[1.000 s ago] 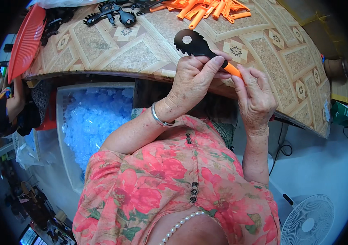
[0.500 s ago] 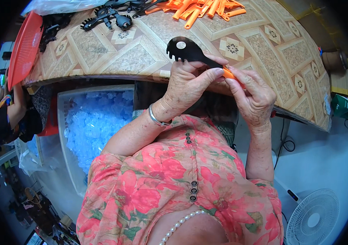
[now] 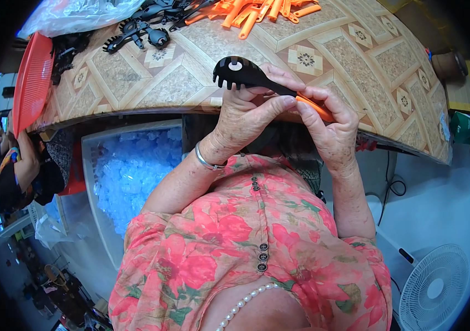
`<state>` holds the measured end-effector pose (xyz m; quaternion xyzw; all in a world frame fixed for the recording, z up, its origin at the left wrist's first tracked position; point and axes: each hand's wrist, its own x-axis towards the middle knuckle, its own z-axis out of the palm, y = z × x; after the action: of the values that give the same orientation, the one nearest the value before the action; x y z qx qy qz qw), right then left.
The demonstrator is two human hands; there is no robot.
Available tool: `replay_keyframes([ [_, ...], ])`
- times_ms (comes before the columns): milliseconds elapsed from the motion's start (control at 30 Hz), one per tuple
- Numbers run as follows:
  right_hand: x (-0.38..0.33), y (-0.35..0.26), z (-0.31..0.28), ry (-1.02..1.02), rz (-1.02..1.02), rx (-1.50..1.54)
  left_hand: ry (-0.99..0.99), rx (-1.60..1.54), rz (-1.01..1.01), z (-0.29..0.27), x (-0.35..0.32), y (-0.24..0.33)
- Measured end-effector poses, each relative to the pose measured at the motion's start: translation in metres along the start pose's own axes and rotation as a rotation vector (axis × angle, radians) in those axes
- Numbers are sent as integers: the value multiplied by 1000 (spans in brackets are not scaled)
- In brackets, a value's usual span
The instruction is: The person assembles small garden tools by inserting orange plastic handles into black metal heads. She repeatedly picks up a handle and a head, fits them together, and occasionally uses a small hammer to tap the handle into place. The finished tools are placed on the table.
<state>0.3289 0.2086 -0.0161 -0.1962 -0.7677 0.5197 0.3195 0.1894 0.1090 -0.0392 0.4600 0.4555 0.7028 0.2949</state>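
Observation:
Between my two hands, above the table's near edge, is a black spaghetti server head (image 3: 246, 74) with prongs along its rim and a round hole. My left hand (image 3: 251, 110) is closed on its black neck, thumb and fingers pinching near the joint. An orange handle (image 3: 317, 108) sits at the neck's end, and my right hand (image 3: 331, 121) is wrapped round it. Handle and neck meet in line between my two thumbs; how deep the joint goes is hidden by my fingers.
Several loose orange handles (image 3: 248, 22) lie at the table's far side, beside black utensil heads (image 3: 135, 33). A red basket (image 3: 32, 83) stands at the left edge. Below the table is a bin (image 3: 98, 216) of bluish clear plastic pieces. A white fan (image 3: 436, 287) stands lower right; another person's arm (image 3: 24, 163) shows at left.
The black head and orange handle have shifted slightly left in my hands. More of the orange handle shows now, lined up with the neck. My right hand has moved a little left.

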Motion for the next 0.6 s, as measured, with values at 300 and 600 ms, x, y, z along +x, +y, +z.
replay_keyframes([
  [300, 0, 4, 0, -24, -9, 52, 18, 63, 55, 0, 0, -4],
  [600, 3, -2, 5, 16, -121, -175, 120, -67, -96, 11, -4, 0],
])
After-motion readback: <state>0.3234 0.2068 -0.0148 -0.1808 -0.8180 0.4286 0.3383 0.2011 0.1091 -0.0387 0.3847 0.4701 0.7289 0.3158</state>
